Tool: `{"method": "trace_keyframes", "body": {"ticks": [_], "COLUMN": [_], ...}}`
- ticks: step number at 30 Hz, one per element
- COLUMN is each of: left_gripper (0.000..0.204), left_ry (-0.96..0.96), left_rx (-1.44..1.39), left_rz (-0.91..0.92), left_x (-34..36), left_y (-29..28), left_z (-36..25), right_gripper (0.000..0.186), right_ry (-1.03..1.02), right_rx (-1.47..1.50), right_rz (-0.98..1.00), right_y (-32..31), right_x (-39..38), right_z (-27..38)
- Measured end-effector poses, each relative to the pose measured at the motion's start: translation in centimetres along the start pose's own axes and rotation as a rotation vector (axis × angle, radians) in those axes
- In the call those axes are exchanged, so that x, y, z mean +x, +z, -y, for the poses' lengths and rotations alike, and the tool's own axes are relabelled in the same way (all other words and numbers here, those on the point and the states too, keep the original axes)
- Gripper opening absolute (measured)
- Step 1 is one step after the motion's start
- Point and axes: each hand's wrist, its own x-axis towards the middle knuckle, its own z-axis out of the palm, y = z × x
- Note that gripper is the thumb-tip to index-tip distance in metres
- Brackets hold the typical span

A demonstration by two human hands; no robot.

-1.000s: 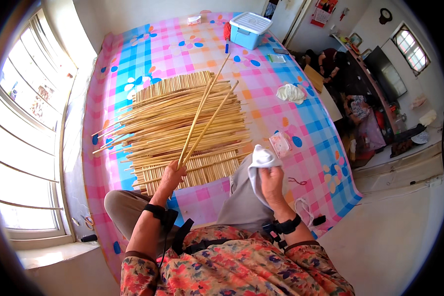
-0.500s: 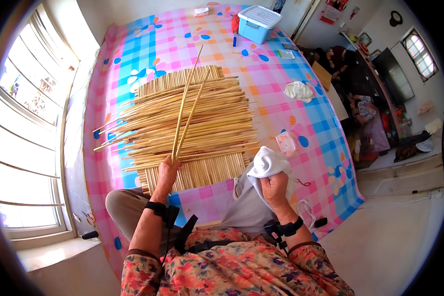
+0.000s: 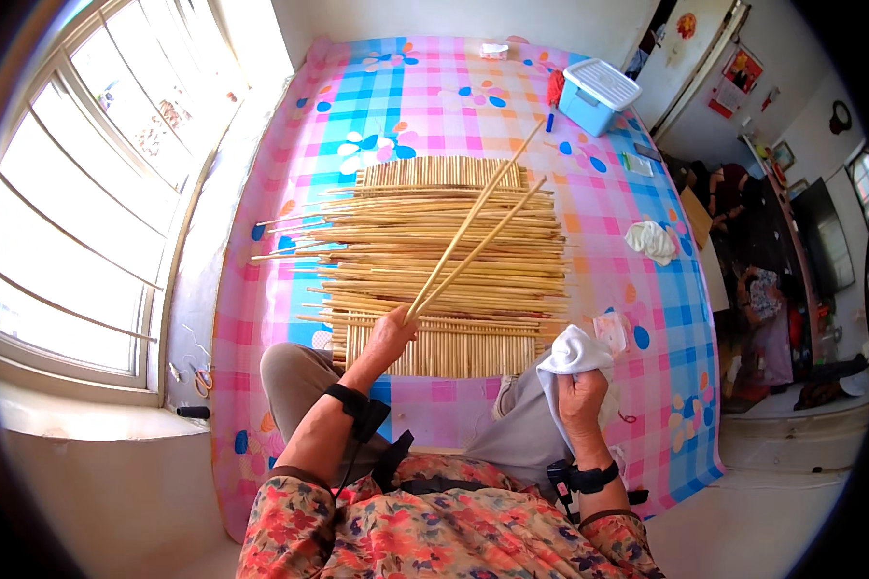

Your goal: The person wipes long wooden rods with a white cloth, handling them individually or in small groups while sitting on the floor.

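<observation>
My left hand (image 3: pixel 392 336) is closed round two long thin straw-coloured sticks (image 3: pixel 473 232), which angle up to the right over a wide layer of similar loose sticks (image 3: pixel 377 261). These lie crosswise on a woven stick mat (image 3: pixel 444 352), whose slats show at near and far edges. My right hand (image 3: pixel 581 394) grips a bunched white cloth (image 3: pixel 574 352), held over my bent leg to the right of the mat.
Checked plastic sheet (image 3: pixel 628 434) under everything. Blue lidded bin (image 3: pixel 589 106), white cloth bundle (image 3: pixel 652 241), pink pack (image 3: pixel 611 330) on it. Scissors (image 3: pixel 203 381) by the barred window (image 3: pixel 77 241). Two people (image 3: pixel 729 188) (image 3: pixel 761 304) and television (image 3: pixel 823 236) at right.
The whole view has shifted as the head turned slightly left. The two sticks in my left hand now slant further to the right; my right hand still holds the cloth.
</observation>
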Motion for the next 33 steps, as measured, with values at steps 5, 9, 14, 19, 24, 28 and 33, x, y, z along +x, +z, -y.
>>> {"method": "trace_keyframes", "body": {"ticks": [5, 9, 14, 19, 24, 28, 33], "left_gripper": [0.022, 0.023, 0.025, 0.024, 0.014, 0.014, 0.014], "left_ry": [0.143, 0.147, 0.179, 0.310, 0.397, 0.496, 0.483], "left_rx": [0.508, 0.665, 0.761, 0.828, 1.013, 1.116, 1.147], "left_rz": [0.016, 0.046, -0.009, -0.047, -0.078, -0.064, -0.065], "left_x": [-0.5, 0.1, 2.2, 6.1, 11.2, 15.1, 20.4], "left_y": [-2.9, -4.8, -7.5, -10.2, -11.8, -12.3, -12.6], "left_z": [-2.6, -4.0, -4.8, -6.3, -7.1, -6.0, -4.7], "right_gripper": [0.021, 0.019, 0.018, 0.017, 0.013, 0.012, 0.013], "right_ry": [0.111, 0.056, 0.054, 0.076, 0.131, 0.119, 0.085], "right_rx": [0.056, 0.014, -0.014, -0.005, -0.020, -0.004, -0.029], "right_rz": [0.108, 0.112, 0.220, 0.211, 0.235, 0.219, 0.197], "right_y": [-0.2, 0.0, 0.0, 0.1, -0.2, -0.5, -0.6], "right_x": [0.6, 1.3, 2.0, 1.8, 1.9, 2.2, 2.6], "right_z": [0.1, 0.1, -0.5, -0.9, -0.5, -0.6, -1.7]}}
